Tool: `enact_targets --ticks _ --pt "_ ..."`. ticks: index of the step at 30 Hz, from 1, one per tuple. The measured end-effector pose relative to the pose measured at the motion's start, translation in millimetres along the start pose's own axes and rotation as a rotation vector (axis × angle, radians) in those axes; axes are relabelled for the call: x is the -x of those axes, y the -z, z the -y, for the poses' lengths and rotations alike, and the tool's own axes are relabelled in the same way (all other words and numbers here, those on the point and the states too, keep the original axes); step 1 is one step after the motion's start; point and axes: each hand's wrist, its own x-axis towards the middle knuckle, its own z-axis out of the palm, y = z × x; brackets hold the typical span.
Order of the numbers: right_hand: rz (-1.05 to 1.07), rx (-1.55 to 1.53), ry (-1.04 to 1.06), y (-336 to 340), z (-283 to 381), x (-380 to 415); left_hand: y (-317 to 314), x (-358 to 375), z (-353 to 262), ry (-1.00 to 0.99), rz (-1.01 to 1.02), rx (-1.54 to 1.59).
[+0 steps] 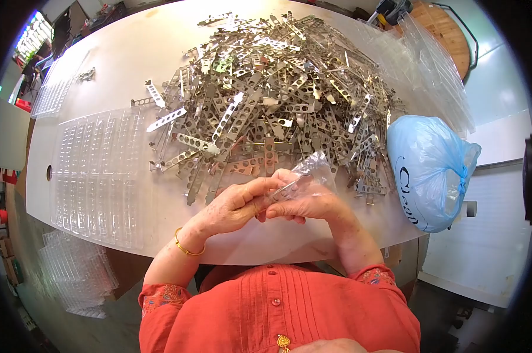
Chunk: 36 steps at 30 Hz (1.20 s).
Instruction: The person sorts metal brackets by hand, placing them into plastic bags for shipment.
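Just in front of my body, my left hand (239,203) and my right hand (304,206) meet near the table's front edge. Both have closed fingers on a small clear plastic bag (316,176), which sticks up crumpled above my right thumb. A thin metallic piece (287,189) shows at the bag, between the hands; how much of it lies inside I cannot tell. Beyond my hands lies a large heap of flat metal brackets (266,88) with round holes, several of them loose at the heap's left edge.
Clear plastic trays (98,176) lie on the table's left side, with another tray (60,88) behind. A tied blue bag (425,170) stands at the right edge. Clear plastic sheets (431,65) lie at the back right. More trays (80,273) are below the left edge.
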Motion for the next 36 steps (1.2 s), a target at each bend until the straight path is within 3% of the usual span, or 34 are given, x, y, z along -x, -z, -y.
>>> enact_targets --ticks 2,4,6,9,16,26,36 --pt "-0.012 0.004 0.057 3.7 -2.7 0.2 -4.9 0.3 3.2 0.051 -0.129 0.221" --pt "-0.018 0.011 0.116 5.3 -16.1 -6.5 -1.0 0.7 -2.2 0.085 -0.157 0.220" --pt "-0.190 -0.105 0.462 4.4 -42.7 -19.4 1.7 0.5 -4.4 0.118 -0.189 0.219" --pt "-0.197 -0.267 0.358 5.3 -18.4 -3.9 0.9 -0.6 -2.3 0.121 -0.220 0.269" --pt "-0.099 -0.267 0.341 -6.3 -24.7 -7.8 -5.5 -3.7 -6.2 0.097 -0.248 0.338" --pt "-0.173 -0.294 0.433 -14.5 -17.7 -7.9 -4.3 -0.9 0.3 0.078 -0.327 0.286" --pt "-0.084 -0.160 0.325 -13.2 -19.6 -9.2 -5.4 0.8 2.9 0.059 -0.295 0.236"
